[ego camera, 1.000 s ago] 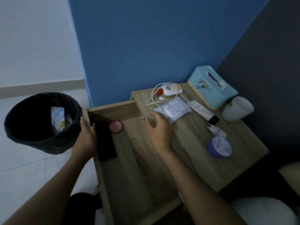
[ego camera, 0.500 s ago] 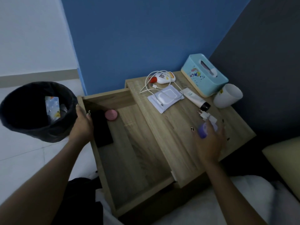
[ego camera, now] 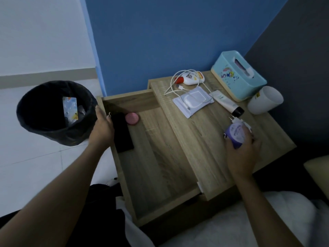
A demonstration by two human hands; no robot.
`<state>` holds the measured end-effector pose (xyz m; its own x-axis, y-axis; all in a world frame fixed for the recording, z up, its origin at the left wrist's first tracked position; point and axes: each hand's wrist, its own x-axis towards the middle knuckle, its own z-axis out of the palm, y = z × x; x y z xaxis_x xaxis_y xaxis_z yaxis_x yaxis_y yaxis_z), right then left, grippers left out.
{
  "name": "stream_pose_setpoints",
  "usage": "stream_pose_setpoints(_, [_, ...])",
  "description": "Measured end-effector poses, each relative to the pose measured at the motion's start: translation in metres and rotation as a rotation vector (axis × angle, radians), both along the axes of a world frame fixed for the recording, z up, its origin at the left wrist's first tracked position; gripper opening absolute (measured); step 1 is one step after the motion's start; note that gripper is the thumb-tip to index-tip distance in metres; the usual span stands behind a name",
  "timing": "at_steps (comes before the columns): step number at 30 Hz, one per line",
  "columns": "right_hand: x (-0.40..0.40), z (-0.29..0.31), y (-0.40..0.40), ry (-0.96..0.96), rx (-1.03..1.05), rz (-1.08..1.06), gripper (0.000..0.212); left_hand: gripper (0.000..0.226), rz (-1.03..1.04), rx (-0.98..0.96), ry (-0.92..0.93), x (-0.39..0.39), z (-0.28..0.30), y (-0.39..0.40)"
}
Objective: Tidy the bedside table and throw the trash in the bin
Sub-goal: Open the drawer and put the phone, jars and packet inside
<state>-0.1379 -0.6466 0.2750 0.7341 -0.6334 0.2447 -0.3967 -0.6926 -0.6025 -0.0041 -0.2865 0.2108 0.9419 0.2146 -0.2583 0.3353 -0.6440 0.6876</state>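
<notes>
You are working mid-task: your right hand (ego camera: 240, 150) is gripping the purple jar (ego camera: 235, 135) on the counter (ego camera: 195, 139) beside the open drawer (ego camera: 156, 157), your left hand (ego camera: 102, 126) is resting flat-fingered on the drawer's edge, the bin (ego camera: 51, 111) beyond is already holding wrappers, while cable (ego camera: 179, 84), tube (ego camera: 227, 103) and plug (ego camera: 235, 119) are awaiting sorting.

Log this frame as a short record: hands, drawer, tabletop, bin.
left hand: rests on the drawer's left edge
right hand: grips the purple jar
drawer: open; holds a black phone and a pink disc
tabletop: cable, wipes, tube, tissue box, cup
bin: wrapper inside
</notes>
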Motion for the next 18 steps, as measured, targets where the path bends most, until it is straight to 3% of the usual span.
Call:
stream_pose_setpoints(9, [0.037,-0.006,0.146,-0.113,0.053,0.659,0.069,0.059,0.018,-0.005,0.003,0.001,0.003,-0.001])
stream_pose_setpoints(18, [0.095,-0.110,0.196,0.334,0.152,0.609,0.077,0.059,0.017,0.007,0.002,0.004,-0.002,0.000])
